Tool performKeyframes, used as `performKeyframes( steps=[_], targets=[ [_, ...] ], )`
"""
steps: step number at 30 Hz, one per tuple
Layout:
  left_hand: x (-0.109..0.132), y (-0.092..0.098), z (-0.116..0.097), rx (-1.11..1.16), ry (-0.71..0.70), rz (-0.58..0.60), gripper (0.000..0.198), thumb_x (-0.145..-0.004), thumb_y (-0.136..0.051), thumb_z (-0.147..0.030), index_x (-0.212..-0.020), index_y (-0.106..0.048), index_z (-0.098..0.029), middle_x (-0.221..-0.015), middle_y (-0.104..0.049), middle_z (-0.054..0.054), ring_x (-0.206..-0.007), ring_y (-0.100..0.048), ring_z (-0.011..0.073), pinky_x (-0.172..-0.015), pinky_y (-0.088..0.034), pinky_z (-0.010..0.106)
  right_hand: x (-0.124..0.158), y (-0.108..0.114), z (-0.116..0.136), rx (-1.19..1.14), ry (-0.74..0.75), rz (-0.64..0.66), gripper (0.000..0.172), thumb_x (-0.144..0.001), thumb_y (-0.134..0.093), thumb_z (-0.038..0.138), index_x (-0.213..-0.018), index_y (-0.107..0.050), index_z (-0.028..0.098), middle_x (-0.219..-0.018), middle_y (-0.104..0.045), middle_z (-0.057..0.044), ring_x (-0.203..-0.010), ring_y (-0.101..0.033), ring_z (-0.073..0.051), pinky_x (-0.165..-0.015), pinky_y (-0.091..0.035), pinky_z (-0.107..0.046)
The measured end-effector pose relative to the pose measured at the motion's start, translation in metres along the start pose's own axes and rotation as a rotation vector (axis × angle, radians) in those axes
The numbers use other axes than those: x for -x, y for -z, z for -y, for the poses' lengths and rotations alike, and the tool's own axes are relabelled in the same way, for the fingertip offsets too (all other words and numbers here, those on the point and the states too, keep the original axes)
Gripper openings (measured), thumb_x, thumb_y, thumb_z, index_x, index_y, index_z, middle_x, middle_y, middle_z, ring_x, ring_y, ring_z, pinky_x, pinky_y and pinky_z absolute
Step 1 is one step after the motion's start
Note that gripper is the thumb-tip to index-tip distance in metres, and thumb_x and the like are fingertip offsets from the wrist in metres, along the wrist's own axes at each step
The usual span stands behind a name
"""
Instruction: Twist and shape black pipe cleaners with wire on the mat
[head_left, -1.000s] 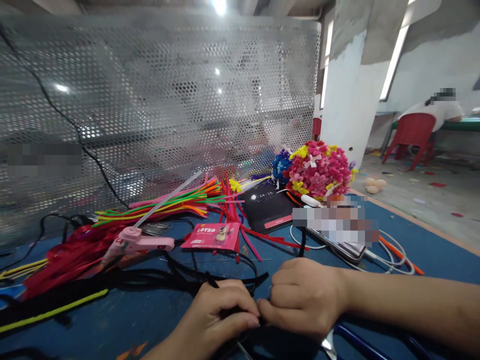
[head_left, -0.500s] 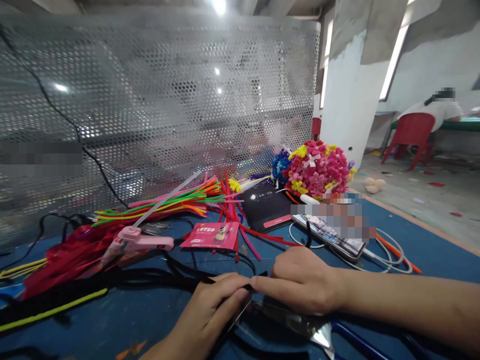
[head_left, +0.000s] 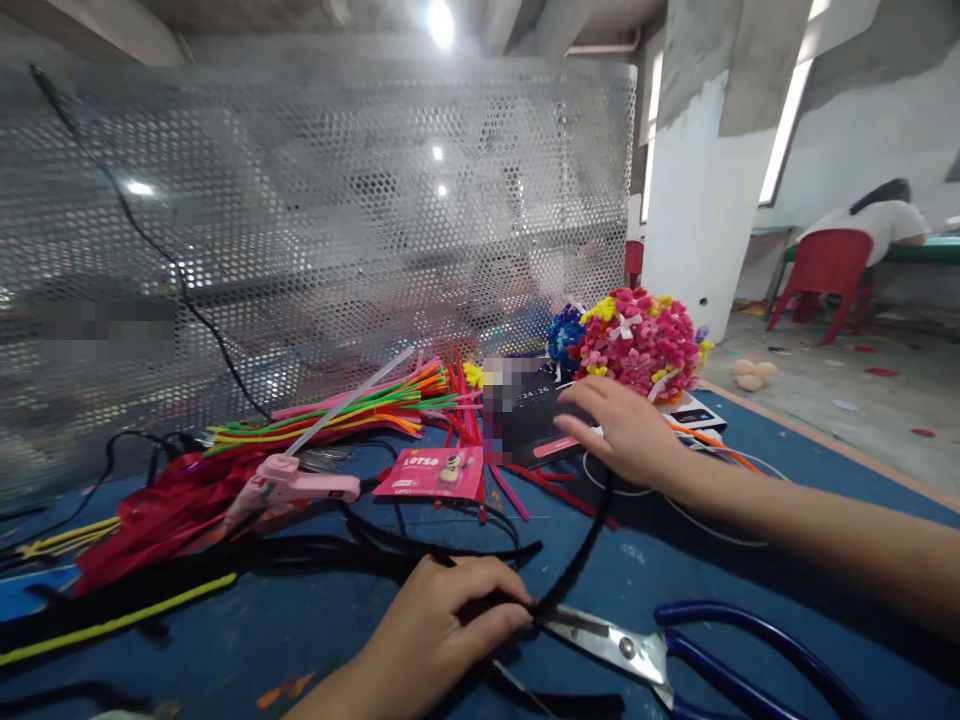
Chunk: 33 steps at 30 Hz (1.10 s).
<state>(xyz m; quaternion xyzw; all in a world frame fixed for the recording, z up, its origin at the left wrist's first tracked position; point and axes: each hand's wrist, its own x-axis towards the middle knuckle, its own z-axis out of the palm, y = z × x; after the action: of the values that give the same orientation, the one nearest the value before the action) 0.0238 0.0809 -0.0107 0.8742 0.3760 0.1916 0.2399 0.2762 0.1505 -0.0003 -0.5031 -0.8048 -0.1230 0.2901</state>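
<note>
The fingers (head_left: 491, 628) of my left hand (head_left: 439, 640) are closed in a tight pinch on a black pipe cleaner (head_left: 576, 555), close to the near edge of the blue surface (head_left: 300, 640). The pinch sits right at the blade tips of a pair of blue-handled scissors (head_left: 622, 648), which lie flat along that near edge.

From the pinch, the pipe cleaner arcs away towards my right hand (head_left: 630, 435). That hand is open, its fingers (head_left: 581, 430) spread and laid flat on a dark phone (head_left: 536, 425) around the middle of the surface. I cannot tell whether the pipe cleaner's far end is caught under the palm.

In my judgement, the work goes best with the left pinch kept firm and low on the surface, so the springy stem cannot twist or slide against the blades.

Further out lie a pink card packet (head_left: 442, 472), a pink glue gun (head_left: 296, 485) and a bundle of coloured pipe cleaners (head_left: 352, 405). A ball of pink and yellow flowers (head_left: 637, 340) stands towards the far right corner. A perforated metal screen (head_left: 337, 220) lines the far edge.
</note>
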Motion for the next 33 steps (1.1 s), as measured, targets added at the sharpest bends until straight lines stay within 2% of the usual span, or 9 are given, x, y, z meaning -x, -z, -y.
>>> performKeyframes(
  steps=[2, 4, 9, 14, 16, 19, 22, 24, 33],
  targets=[
    [-0.001, 0.0, -0.001, -0.001, -0.037, 0.033, 0.018, -0.085, -0.053, -0.03, -0.079, -0.067, -0.021, -0.069, -0.068, -0.004, -0.064, -0.06, 0.0097, -0.06, -0.04, 0.016, -0.008, 0.001, -0.021, 0.26, -0.245, 0.225, 0.033, -0.09, -0.042, 0.04, -0.104, -0.058, 0.014, -0.1, -0.062, -0.012, -0.091, -0.059, -0.023, -0.07, -0.045, -0.03],
    [-0.001, 0.0, -0.001, -0.013, -0.049, 0.043, 0.021, -0.087, -0.05, -0.029, -0.078, -0.066, -0.02, -0.068, -0.067, -0.003, -0.063, -0.059, 0.0092, -0.058, -0.039, 0.015, -0.012, 0.0, -0.034, 0.35, -0.335, 0.296, 0.03, -0.087, -0.047, 0.035, -0.096, -0.062, 0.009, -0.091, -0.064, -0.016, -0.085, -0.061, -0.028, -0.063, -0.045, -0.031],
    [-0.001, 0.0, 0.0, -0.052, -0.063, 0.036, 0.021, -0.088, -0.049, -0.027, -0.078, -0.066, -0.02, -0.068, -0.067, -0.003, -0.063, -0.059, 0.0091, -0.06, -0.04, 0.016, -0.01, 0.002, -0.035, 0.37, -0.341, 0.347, 0.027, -0.086, -0.043, 0.022, -0.08, -0.066, 0.009, -0.081, -0.067, -0.015, -0.078, -0.064, -0.03, -0.058, -0.043, -0.032],
    [-0.001, 0.0, 0.0, -0.05, -0.074, 0.046, 0.021, -0.087, -0.049, -0.027, -0.079, -0.066, -0.02, -0.069, -0.067, -0.003, -0.062, -0.06, 0.0094, -0.06, -0.041, 0.016, -0.015, 0.023, -0.032, 0.312, -0.325, 0.368, 0.025, -0.081, -0.052, 0.034, -0.073, -0.067, 0.016, -0.075, -0.067, -0.01, -0.07, -0.063, -0.026, -0.054, -0.04, -0.029],
    [-0.001, 0.0, 0.0, -0.054, -0.085, 0.046, 0.021, -0.087, -0.048, -0.027, -0.079, -0.066, -0.02, -0.069, -0.068, -0.002, -0.063, -0.06, 0.0096, -0.059, -0.041, 0.016, -0.019, 0.028, -0.037, 0.11, -0.308, 0.388, 0.039, -0.082, -0.049, 0.047, -0.065, -0.066, 0.017, -0.067, -0.066, -0.008, -0.064, -0.062, -0.022, -0.055, -0.04, -0.028],
    [-0.002, 0.0, 0.0, -0.053, -0.102, 0.034, 0.02, -0.087, -0.048, -0.027, -0.079, -0.065, -0.02, -0.069, -0.067, -0.003, -0.062, -0.06, 0.0095, -0.059, -0.041, 0.016, -0.022, 0.022, -0.046, -0.526, -0.309, 0.312, 0.06, -0.086, -0.035, 0.059, -0.06, -0.065, 0.014, -0.064, -0.066, -0.008, -0.061, -0.061, -0.017, -0.062, -0.045, -0.028],
    [-0.002, 0.0, 0.0, -0.049, -0.108, 0.03, 0.02, -0.087, -0.048, -0.026, -0.078, -0.065, -0.02, -0.067, -0.067, -0.003, -0.061, -0.06, 0.0096, -0.058, -0.041, 0.016, -0.02, 0.003, -0.05, -1.078, -0.398, 0.113, 0.061, -0.083, -0.039, 0.063, -0.059, -0.062, 0.012, -0.061, -0.065, -0.008, -0.058, -0.061, -0.015, -0.061, -0.047, -0.026],
    [-0.002, 0.0, 0.0, -0.055, -0.103, 0.038, 0.02, -0.087, -0.048, -0.027, -0.078, -0.065, -0.02, -0.067, -0.067, -0.003, -0.061, -0.06, 0.0097, -0.058, -0.041, 0.016, -0.016, -0.008, -0.048, -1.303, -0.436, 0.056, 0.06, -0.081, -0.043, 0.063, -0.053, -0.058, 0.012, -0.052, -0.061, -0.006, -0.049, -0.058, -0.013, -0.053, -0.045, -0.024],
    [-0.003, 0.001, -0.002, -0.065, -0.08, 0.057, 0.019, -0.087, -0.049, -0.025, -0.078, -0.065, -0.02, -0.07, -0.067, -0.003, -0.063, -0.06, 0.0096, -0.06, -0.041, 0.015, -0.009, -0.015, -0.037, -1.502, -0.407, 0.082, 0.069, -0.087, -0.036, 0.06, -0.038, -0.053, 0.014, -0.035, -0.049, -0.003, -0.039, -0.052, -0.012, -0.043, -0.036, -0.023]
  ],
)
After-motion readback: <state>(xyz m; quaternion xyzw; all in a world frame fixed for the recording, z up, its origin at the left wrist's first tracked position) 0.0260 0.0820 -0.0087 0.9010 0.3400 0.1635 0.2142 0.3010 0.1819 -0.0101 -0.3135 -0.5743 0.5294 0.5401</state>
